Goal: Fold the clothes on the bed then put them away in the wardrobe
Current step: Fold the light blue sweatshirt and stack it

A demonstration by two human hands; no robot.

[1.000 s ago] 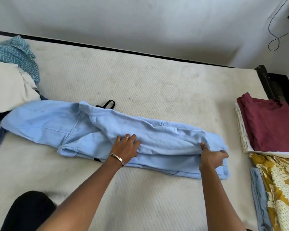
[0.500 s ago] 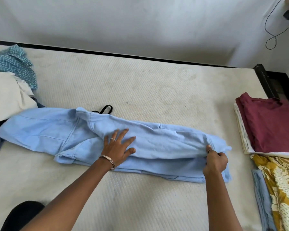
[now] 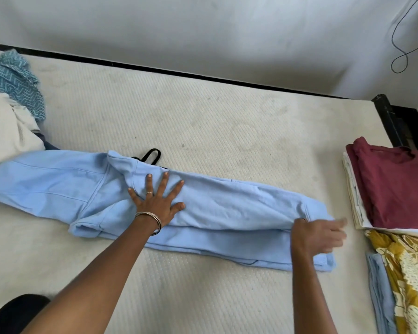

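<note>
A light blue garment lies stretched left to right across the white mattress, folded lengthwise. My left hand presses flat on its middle with fingers spread. My right hand is over the garment's right end, blurred, with its fingers stretched out to the right and nothing gripped. A black strap pokes out from behind the garment.
Unfolded clothes lie at the left: a teal patterned piece and a cream one. At the right sit a folded maroon shirt on white cloth, a yellow patterned piece and a pale blue piece. A black bed frame edges the mattress.
My right hand let go of the garment's right end and opened, fingers pointing right. My left hand spread flat and slid slightly up on the garment.
</note>
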